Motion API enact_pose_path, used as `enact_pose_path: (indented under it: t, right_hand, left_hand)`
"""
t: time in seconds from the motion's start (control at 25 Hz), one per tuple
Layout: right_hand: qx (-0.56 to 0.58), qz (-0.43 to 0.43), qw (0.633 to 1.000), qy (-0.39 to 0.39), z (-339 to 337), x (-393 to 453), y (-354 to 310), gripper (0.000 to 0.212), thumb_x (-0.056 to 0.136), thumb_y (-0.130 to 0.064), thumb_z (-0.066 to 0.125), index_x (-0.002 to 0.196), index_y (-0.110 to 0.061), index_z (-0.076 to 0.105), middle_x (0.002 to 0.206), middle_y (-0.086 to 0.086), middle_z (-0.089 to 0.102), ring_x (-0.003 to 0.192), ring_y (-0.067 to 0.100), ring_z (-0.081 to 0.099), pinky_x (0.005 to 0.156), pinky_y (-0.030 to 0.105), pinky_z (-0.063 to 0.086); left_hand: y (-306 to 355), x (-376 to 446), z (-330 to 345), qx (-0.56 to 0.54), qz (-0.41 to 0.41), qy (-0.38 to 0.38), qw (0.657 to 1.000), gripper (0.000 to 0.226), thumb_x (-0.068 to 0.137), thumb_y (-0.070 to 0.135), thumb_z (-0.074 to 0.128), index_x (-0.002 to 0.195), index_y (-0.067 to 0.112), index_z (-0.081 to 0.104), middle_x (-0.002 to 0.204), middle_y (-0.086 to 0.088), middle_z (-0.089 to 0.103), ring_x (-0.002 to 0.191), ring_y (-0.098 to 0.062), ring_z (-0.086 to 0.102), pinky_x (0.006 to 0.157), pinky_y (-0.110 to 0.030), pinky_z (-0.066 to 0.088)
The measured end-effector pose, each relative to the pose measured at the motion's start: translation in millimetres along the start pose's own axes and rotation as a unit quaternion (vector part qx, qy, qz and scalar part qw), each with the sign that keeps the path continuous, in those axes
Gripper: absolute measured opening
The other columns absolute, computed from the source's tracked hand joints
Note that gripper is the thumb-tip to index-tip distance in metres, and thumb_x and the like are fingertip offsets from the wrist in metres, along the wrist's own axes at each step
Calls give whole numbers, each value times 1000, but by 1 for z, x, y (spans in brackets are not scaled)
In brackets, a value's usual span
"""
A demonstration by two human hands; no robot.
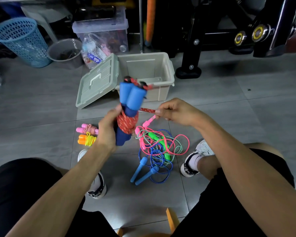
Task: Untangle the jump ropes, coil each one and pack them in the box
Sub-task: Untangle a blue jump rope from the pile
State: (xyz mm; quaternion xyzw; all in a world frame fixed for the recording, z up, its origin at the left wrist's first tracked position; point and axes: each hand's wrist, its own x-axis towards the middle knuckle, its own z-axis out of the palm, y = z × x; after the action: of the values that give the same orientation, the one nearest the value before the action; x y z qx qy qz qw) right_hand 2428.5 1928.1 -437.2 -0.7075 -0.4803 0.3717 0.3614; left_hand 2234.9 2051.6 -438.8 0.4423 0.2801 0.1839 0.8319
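- My right hand (173,111) is pinching the free tail of a red patterned rope (126,123) between thumb and fingertips, the other fingers curling loosely, and is holding that tail out taut to the right.
- My left hand (108,130) is gripping the bundle itself, fingers curling round the wound red coils and the two blue foam handles (132,94) that are standing upright side by side.
- The rope is looking woven and slightly rough, speckled with pale flecks; the handles are looking soft, matte and cylindrical, darker blue below the wraps.
- I am judging the risk here as slack: if my right pinch is slipping, or my left grip is loosening, the wraps could be springing loose and sliding down the smooth foam.
- On the floor below my hands, a tangle (159,147) of thin glossy pink, blue and green cords with hard plastic handles is lying unsorted; a dangling tail could be snagging in it.
- To the left, two finished bundles are lying together: a pink-handled one (87,129) and an orange-handled one (86,140) with yellow cord.
- Beyond, the beige plastic box (167,79) is standing open, its lid (97,82) leaning against its left side.
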Motion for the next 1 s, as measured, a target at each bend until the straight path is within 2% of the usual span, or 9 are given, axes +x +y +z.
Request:
enact_pose_path:
  t: [0.08,0.16,0.28,0.4,0.52,0.68,0.84,0.92,1.0]
  right_hand:
    - [-19,3,1000,12,7,0,-7,23,99,-21,56,82,-16,71,55,-22,60,55,-4,51,60,14,38]
    - [-76,-5,997,22,17,-2,-18,26,99,-24,56,80,-14,71,64,-18,66,60,-4,55,63,20,42]
    - [-154,-28,987,25,35,-8,-32,32,98,-27,54,78,-8,70,61,-9,60,55,1,52,53,15,36]
    - [-240,-41,969,30,45,-12,-39,39,99,-28,49,66,-8,54,56,2,48,55,13,43,60,36,41]
    - [-272,-34,961,51,41,-12,-42,39,99,-30,47,65,-12,52,57,0,48,57,16,43,60,37,41]
    - [-310,-39,949,30,44,-15,-46,43,100,-29,47,58,-20,41,55,-4,40,57,14,36,61,32,33]
    - [-210,-43,963,160,44,-18,-43,36,94,-31,58,65,-10,61,52,1,51,52,16,44,55,35,40]
    - [-164,-55,954,244,42,-18,-45,33,89,-34,64,64,-12,64,53,-2,53,52,16,47,53,32,39]
    - [-129,-68,940,308,41,-15,-46,27,84,-30,70,65,-11,66,56,-4,56,54,14,49,52,27,37]
  left_hand:
    - [2,6,-1,33,-18,30,999,36,79,43,56,90,10,62,66,-9,54,48,-22,48,51,-29,33]
    - [-2,13,-3,108,-4,107,988,38,75,45,67,88,9,63,60,-3,53,48,-18,46,47,-27,35]
    - [-8,23,-2,162,9,207,965,37,74,43,78,86,10,67,53,4,58,45,-11,50,42,-23,40]
    - [-12,30,-1,190,32,247,950,35,70,46,79,78,14,67,52,5,61,44,-9,53,41,-20,42]
    - [-15,32,0,264,61,244,931,41,68,55,76,79,17,66,56,3,64,47,-12,56,46,-26,44]
    - [-18,33,1,317,58,254,912,43,67,59,75,79,19,65,60,1,67,49,-13,59,49,-31,47]
    - [-12,30,6,309,50,224,923,39,73,64,65,87,28,62,68,4,69,55,-11,62,53,-31,51]
    - [-8,28,12,308,34,192,931,41,79,67,53,89,27,62,64,7,67,53,-8,62,50,-25,48]
    - [-4,27,16,236,-13,154,959,37,90,58,44,95,26,61,66,7,69,55,-6,63,51,-21,49]
